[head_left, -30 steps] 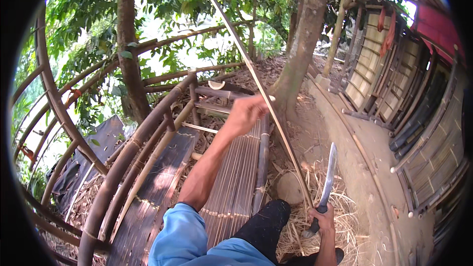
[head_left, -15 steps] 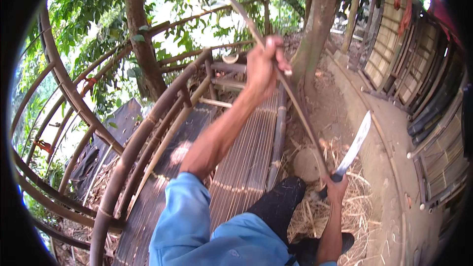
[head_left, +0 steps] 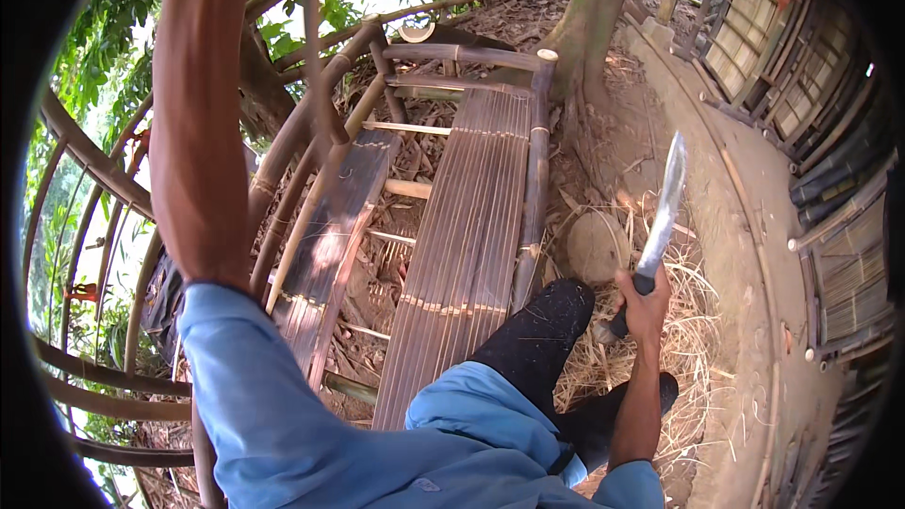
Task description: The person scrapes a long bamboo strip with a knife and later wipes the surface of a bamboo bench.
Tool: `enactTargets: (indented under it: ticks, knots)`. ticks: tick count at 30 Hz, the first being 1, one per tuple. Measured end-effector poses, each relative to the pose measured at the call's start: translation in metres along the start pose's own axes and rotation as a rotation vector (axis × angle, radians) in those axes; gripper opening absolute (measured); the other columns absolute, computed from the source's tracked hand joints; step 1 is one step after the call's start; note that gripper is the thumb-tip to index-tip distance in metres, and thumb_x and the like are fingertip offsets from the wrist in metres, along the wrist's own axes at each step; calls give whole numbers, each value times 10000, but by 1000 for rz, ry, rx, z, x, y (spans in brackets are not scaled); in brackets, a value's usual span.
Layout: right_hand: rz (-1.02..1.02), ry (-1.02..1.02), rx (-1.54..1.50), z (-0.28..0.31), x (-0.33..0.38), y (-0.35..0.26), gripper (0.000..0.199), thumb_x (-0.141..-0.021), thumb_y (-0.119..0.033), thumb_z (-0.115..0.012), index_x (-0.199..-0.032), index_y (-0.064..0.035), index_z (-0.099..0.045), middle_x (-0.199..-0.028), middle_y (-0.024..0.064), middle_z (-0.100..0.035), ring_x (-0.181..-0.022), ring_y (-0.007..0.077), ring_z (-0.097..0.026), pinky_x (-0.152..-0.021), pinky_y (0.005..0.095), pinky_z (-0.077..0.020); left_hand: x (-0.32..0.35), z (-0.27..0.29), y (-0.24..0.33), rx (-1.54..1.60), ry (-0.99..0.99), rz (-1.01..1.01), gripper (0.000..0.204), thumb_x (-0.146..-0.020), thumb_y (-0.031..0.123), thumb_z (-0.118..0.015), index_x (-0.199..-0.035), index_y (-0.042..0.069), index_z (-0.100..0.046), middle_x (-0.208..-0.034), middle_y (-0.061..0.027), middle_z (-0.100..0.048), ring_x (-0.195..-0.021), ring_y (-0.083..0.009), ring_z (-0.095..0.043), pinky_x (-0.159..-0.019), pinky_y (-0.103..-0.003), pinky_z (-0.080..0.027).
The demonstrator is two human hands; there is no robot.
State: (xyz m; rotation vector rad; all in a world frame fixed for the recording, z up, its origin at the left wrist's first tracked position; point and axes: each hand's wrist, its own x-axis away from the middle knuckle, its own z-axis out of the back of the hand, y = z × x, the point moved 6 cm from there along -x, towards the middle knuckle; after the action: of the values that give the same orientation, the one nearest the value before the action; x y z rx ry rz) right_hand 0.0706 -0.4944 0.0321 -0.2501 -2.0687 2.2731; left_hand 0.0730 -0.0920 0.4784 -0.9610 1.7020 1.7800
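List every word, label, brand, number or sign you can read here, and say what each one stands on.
No readable text.
Blue shirt: one small mark near the lower edge, too small and blurred to tell whether it holds letters.
Knife in the right hand: no lettering can be made out.
Slatted bench: none visible.

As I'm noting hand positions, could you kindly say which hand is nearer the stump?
Right: the right hand, gripping the knife, is close to the stump, at its lower right in the picture; the left hand is out of view, its forearm passing the top edge.
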Motion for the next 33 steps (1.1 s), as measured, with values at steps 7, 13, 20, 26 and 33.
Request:
enactTargets:
  ticks: [7,13,20,26,33]
  knots:
    - [-15,-192,166,-67,-19,11,605,-935,-196,-756,-1432,-25,-455,-757,9,-576,-525,85,-557,-413,246,-454,188,67,-204,-657,-166,525,301,-1048,300,-574,-1113,50,-730,-627,32,-443,-561,-85,-363,-479,-320,-304]
    - [-3,-336,353,-134,-22,51,677,-937,-299,-744,-1489,-20,-470,-982,116,-703,-860,193,-683,-773,349,-555,404,115,-246,-696,-117,925,346,-1061,265,-547,-1174,-12,-722,-541,-9,-526,-449,-63,-414,-386,-302,-284]
    - [-223,-567,320,-243,-15,86,468,-889,-463,-790,-982,-43,-606,-779,80,-682,-571,130,-645,-512,311,-522,554,99,-216,-688,83,1195,311,-1040,218,-560,-1145,-22,-726,-580,-58,-564,-514,-102,-479,-426,-345,-363]
    - [-341,-623,155,-336,15,119,465,-811,-245,-888,-998,-22,-525,-833,62,-644,-620,133,-668,-477,293,-580,562,55,-198,-566,177,1340,332,-999,227,-621,-1029,-96,-692,-672,-79,-582,-663,-131,-519,-596,-357,-455]
    - [-333,-661,66,-368,-8,134,435,-793,-152,-853,-1035,-17,-518,-775,89,-630,-546,167,-652,-458,299,-562,567,66,-207,-514,189,1427,449,-985,232,-648,-1300,-87,-632,-747,-77,-655,-695,-116,-581,-615,-312,-495]
